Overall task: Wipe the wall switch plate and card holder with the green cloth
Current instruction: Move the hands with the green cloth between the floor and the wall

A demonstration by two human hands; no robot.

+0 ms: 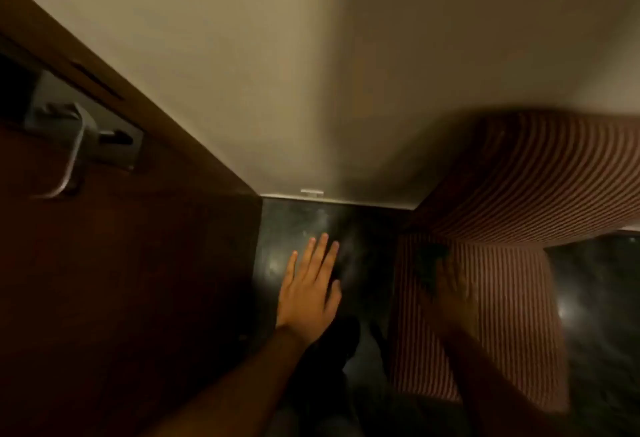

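Observation:
The view is dim and points down at a corner by a door. My left hand (308, 284) hovers over the dark floor with fingers spread and flat, holding nothing. My right hand (450, 291) is motion-blurred in front of a red-and-white striped surface, and a dark bunched cloth (429, 258) sits at its fingers. The cloth's green does not show in this light. Neither the wall switch plate nor the card holder is in view.
A dark wooden door (121, 280) fills the left, with a metal lever handle and lock plate (74, 140). The cream wall (294, 73) runs down to a pale skirting with a small white fitting (311, 193). The striped panel (502, 211) juts out on the right above the glossy black floor (602, 298).

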